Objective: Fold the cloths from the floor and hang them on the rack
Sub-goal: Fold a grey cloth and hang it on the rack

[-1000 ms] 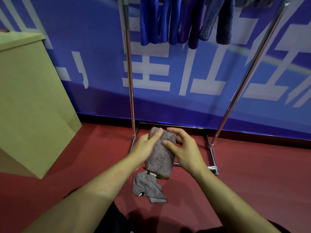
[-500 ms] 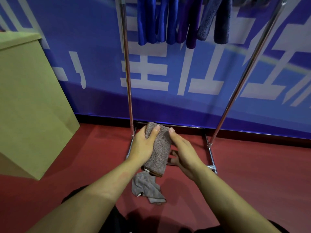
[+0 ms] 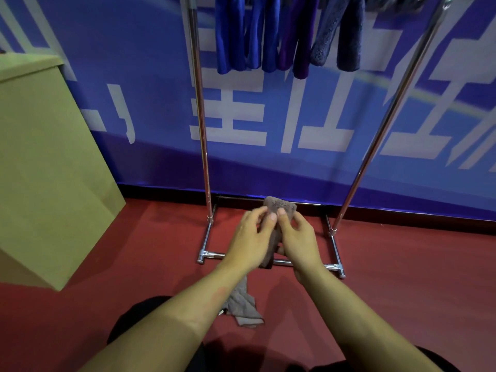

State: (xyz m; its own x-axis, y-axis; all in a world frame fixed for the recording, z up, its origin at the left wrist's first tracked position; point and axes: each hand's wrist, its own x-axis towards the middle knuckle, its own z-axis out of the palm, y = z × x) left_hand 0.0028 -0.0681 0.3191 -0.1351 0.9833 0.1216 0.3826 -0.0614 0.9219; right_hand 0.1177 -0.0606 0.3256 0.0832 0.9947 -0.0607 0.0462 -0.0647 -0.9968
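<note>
A folded brown fuzzy cloth (image 3: pixel 280 206) is held upright between both hands, in front of the chrome rack's base (image 3: pixel 212 255). My left hand (image 3: pixel 251 240) grips its left side, and my right hand (image 3: pixel 299 238) grips its right side with the thumb on the front. Only the cloth's top and a strip between the hands show. A thin grey cloth (image 3: pixel 243 307) lies crumpled on the red floor below my left forearm. Several blue, purple and dark cloths (image 3: pixel 287 36) hang from the top of the rack.
The rack's two chrome uprights (image 3: pixel 200 116) rise in front of a blue printed wall banner. A tall olive-green cardboard box (image 3: pixel 45 162) stands on the left. The red floor (image 3: pixel 402 277) spreads to the right of the rack.
Both hands have closed in round the brown cloth, squeezing it narrower, and lifted it slightly. The grey cloth on the floor has not moved.
</note>
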